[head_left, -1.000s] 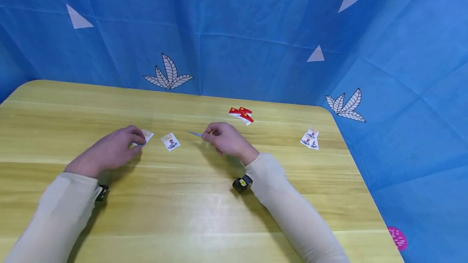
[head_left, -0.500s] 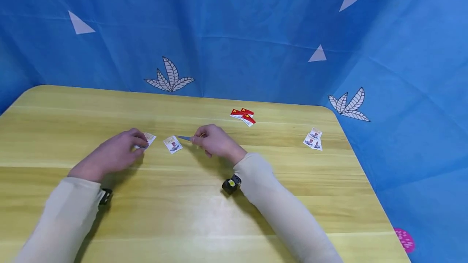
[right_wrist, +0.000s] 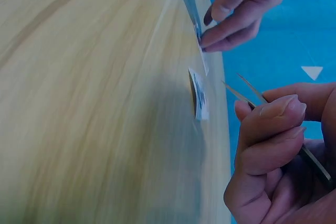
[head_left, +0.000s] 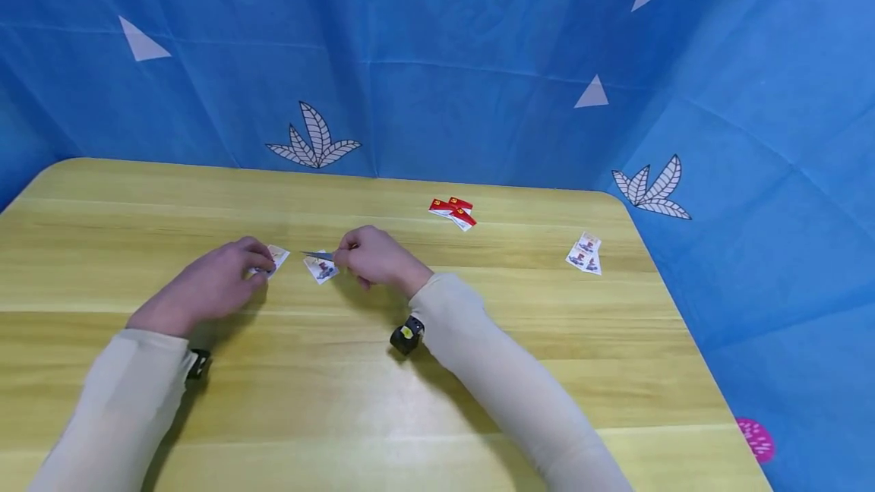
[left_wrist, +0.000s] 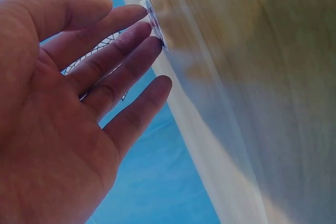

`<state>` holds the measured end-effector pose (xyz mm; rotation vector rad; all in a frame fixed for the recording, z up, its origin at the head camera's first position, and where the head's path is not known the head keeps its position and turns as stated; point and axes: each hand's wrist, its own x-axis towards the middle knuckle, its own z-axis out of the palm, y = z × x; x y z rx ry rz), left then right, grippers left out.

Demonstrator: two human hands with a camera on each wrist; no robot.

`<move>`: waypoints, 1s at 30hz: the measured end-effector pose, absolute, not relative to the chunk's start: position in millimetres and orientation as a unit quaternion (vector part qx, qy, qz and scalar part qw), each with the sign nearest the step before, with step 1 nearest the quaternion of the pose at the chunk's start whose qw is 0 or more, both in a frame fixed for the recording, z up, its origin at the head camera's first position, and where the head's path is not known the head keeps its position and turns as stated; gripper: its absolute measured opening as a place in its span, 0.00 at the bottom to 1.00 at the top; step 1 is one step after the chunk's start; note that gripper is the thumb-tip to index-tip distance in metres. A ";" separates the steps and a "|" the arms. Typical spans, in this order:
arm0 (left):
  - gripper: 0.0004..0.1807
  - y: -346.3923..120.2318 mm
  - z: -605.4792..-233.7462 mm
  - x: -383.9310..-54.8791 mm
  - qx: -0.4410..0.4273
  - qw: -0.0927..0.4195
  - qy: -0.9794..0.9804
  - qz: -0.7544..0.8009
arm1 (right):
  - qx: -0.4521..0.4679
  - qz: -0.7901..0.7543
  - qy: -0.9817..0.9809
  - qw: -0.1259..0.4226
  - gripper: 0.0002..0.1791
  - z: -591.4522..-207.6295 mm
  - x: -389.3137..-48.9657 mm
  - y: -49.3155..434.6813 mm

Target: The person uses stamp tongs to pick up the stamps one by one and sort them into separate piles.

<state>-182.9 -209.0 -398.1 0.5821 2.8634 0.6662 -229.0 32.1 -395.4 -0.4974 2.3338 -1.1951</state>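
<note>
My right hand (head_left: 381, 255) pinches a pair of pointed tweezers (head_left: 321, 256). In the right wrist view the tweezers (right_wrist: 315, 167) have their two tips parted, with nothing between them. The tips point left, overlapping a small white printed stamp-like paper (head_left: 323, 272) in the head view. That paper (right_wrist: 199, 98) bows up slightly from the table. My left hand (head_left: 212, 283) has its fingertips on a second such paper (head_left: 279, 255), partly hidden beneath them. In the left wrist view the fingers of the left hand (left_wrist: 73, 124) are extended and spread, fingertips at the paper (left_wrist: 156, 23).
Several small red-and-white papers (head_left: 453, 211) overlap near the back of the wooden table (head_left: 328, 401). A cluster of white printed papers (head_left: 584, 253) lies at the right. A blue patterned curtain (head_left: 444, 112) hangs behind the table and along its right side.
My right hand has moved left with the tweezers, bringing the tips from the right of the middle paper to over it. The left hand has stayed on its paper.
</note>
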 end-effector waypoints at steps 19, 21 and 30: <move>0.12 -209.6 -401.0 -186.5 0.197 0.054 0.951 0.231 | -0.159 -0.422 0.860 0.238 0.10 -404.6 -231.9 2.5; 0.12 -209.1 -401.2 -186.0 0.195 0.055 0.951 0.232 | -0.161 -0.422 0.861 0.234 0.10 -406.3 -232.2 2.4; 0.12 -210.9 -400.9 -187.5 0.198 0.060 0.951 0.230 | -0.172 -0.424 0.860 0.228 0.09 -407.9 -231.5 1.4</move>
